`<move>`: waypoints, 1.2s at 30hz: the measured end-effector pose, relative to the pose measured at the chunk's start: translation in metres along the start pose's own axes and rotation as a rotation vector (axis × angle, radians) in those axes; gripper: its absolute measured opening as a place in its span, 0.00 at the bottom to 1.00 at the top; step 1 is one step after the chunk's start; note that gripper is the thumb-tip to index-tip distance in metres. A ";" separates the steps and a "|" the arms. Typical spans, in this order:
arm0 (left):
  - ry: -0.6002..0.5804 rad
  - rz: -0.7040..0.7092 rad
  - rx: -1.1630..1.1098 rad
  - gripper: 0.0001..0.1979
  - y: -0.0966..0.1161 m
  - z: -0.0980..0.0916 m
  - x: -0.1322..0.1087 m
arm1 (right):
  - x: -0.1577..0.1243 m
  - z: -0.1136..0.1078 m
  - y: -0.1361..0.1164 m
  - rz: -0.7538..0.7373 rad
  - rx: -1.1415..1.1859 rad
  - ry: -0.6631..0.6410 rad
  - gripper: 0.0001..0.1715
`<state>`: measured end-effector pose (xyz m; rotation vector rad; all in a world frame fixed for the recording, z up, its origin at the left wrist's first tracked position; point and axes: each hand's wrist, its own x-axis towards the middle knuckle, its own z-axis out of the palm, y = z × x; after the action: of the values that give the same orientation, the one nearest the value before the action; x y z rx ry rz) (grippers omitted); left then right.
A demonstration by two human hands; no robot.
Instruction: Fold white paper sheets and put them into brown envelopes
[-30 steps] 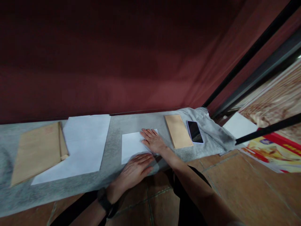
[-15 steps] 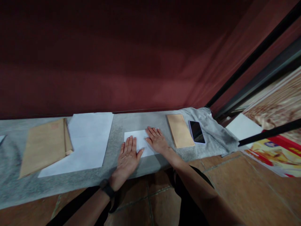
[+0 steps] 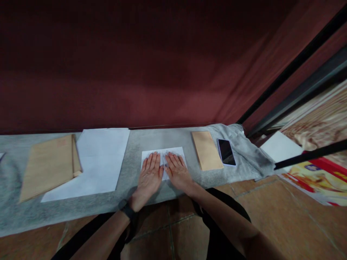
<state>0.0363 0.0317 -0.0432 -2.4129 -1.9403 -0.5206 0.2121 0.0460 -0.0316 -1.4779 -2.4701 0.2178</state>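
A small folded white paper lies on the grey cloth that covers a low ledge. My left hand rests flat on the paper's left half, fingers stretched out and pointing away from me. Beside it, my right hand lies flat on the right half, fingers spread a little. Both palms press down and hold nothing. A dark watch sits on my left wrist.
A large white sheet lies to the left, with a brown envelope partly on it. To the right are a smaller tan envelope and a black phone. A dark red curtain hangs behind. Tiled floor is below.
My left hand has slid up from the paper's near edge onto its left half. My right hand has drawn back toward me. The paper now looks shorter than a second ago.
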 end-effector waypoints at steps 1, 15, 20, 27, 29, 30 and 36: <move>-0.009 0.010 -0.002 0.32 0.002 0.001 -0.001 | -0.003 0.001 -0.004 -0.018 0.009 -0.007 0.32; -0.014 -0.092 0.045 0.33 -0.018 -0.002 -0.010 | -0.019 -0.004 0.022 0.103 -0.049 0.020 0.37; -0.021 -0.128 0.055 0.33 -0.023 -0.005 -0.014 | -0.026 0.000 0.031 0.137 -0.060 0.057 0.35; 0.020 -0.172 0.071 0.34 -0.030 -0.015 -0.018 | -0.032 -0.010 0.036 0.177 -0.068 0.074 0.34; 0.062 -0.128 0.060 0.33 -0.021 -0.018 -0.024 | -0.035 -0.016 0.029 0.141 -0.058 0.076 0.34; 0.075 -0.079 0.049 0.33 -0.013 -0.018 -0.029 | -0.038 -0.018 0.024 0.100 -0.046 0.077 0.33; 0.046 0.235 0.032 0.36 0.030 -0.009 -0.067 | -0.066 -0.012 -0.011 -0.215 0.063 0.067 0.34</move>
<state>0.0507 -0.0413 -0.0457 -2.5370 -1.6050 -0.5257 0.2361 -0.0169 -0.0270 -1.1644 -2.5195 0.1984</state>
